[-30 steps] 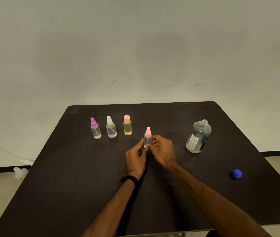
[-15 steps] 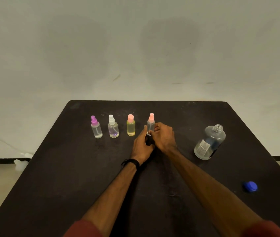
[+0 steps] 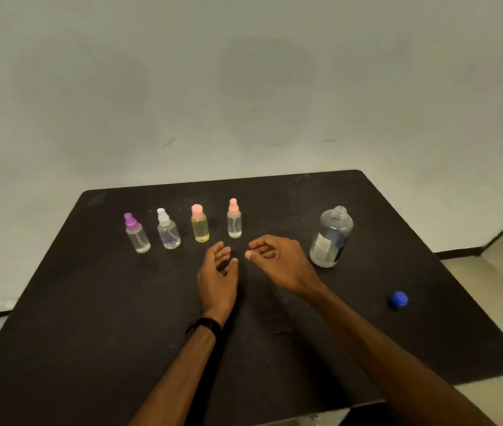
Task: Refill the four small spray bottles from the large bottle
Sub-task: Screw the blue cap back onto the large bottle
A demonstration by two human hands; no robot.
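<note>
Four small bottles stand upright in a row on the black table (image 3: 96, 318): a purple-topped spray bottle (image 3: 137, 233), a white-topped spray bottle (image 3: 168, 230), a yellow bottle with a pink cap (image 3: 200, 223) and a pink-topped spray bottle (image 3: 234, 219). The large clear bottle (image 3: 331, 238) stands uncapped at the right. My left hand (image 3: 217, 276) and my right hand (image 3: 277, 261) hover just in front of the pink-topped spray bottle, both empty with fingers loosely curled.
A blue cap (image 3: 398, 300) lies on the table near its right edge. A pale wall rises behind the table, and the floor shows at both sides.
Both hands set the pink-topped spray bottle down at the right end of the row, let go of it and drew back toward me.
</note>
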